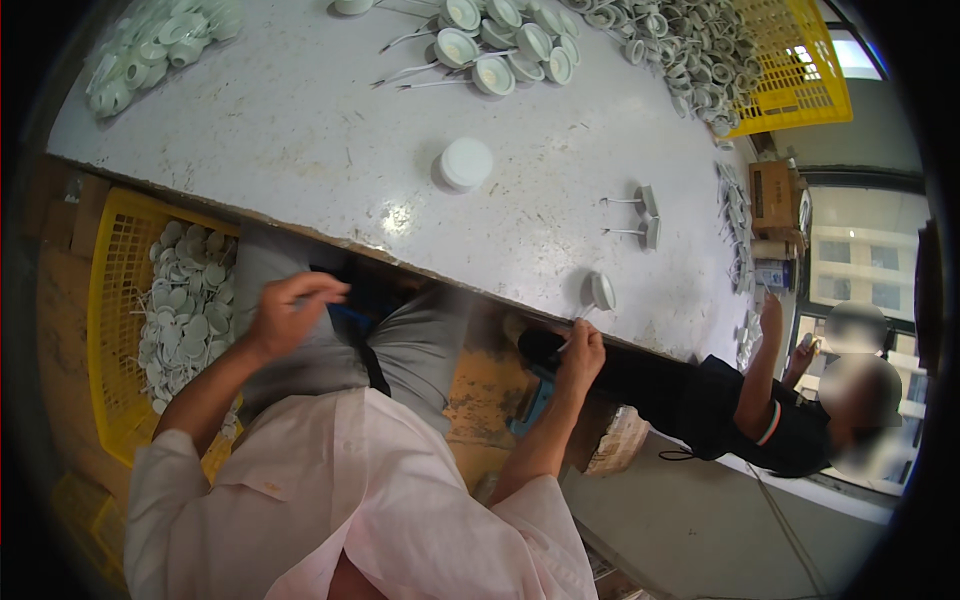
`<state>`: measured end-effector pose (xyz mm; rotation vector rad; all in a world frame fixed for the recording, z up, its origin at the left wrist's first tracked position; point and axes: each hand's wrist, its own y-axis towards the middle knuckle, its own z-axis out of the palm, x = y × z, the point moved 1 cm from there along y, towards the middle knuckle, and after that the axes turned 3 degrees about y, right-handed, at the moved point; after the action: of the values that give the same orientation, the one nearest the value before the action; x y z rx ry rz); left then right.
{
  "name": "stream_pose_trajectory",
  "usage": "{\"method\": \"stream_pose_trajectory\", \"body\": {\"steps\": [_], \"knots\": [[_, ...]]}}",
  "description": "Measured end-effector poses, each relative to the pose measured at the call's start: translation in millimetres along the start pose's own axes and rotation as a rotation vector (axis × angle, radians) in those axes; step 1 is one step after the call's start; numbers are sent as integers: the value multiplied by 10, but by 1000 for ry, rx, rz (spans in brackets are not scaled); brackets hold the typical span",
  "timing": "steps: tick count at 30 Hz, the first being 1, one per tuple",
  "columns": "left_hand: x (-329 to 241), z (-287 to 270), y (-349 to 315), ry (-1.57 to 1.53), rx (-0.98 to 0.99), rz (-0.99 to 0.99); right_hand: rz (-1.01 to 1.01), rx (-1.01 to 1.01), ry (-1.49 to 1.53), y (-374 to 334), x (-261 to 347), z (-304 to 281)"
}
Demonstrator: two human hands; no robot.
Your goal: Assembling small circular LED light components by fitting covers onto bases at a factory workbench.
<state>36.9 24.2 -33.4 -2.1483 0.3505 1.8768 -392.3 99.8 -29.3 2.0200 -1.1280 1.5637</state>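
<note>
Above my lap, beside the table's front edge, my left hand (295, 308) hovers with its fingers stretched out and nothing visible in them. My right hand (582, 357), at the same edge, pinches the thin wire leads of a small round white lamp part (602, 290), whose disc stands tilted over the tabletop. Farther in, two more lamp parts (648, 218) stand on edge close together, their wires pointing left. A white round cap (466, 163) sits alone near the middle of the table (330, 150).
Several white lamp cups with wires (500, 45) lie at the far side. Ring-shaped parts (690, 60) pile up against a yellow crate (800, 75). Bagged white parts (160, 50) are far left. A yellow basket (110, 330) of discs stands at my left; a co-worker (770, 410) sits right.
</note>
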Motion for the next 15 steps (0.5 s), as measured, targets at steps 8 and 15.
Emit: {"method": "stream_pose_trajectory", "body": {"steps": [8, 15], "knots": [[-524, 983, 495, -221, 283, -134, -119, 309, 160, -997, 185, 846], [-548, 828, 645, -160, 109, -50, -499, 548, -175, -1217, 224, 1232]]}}
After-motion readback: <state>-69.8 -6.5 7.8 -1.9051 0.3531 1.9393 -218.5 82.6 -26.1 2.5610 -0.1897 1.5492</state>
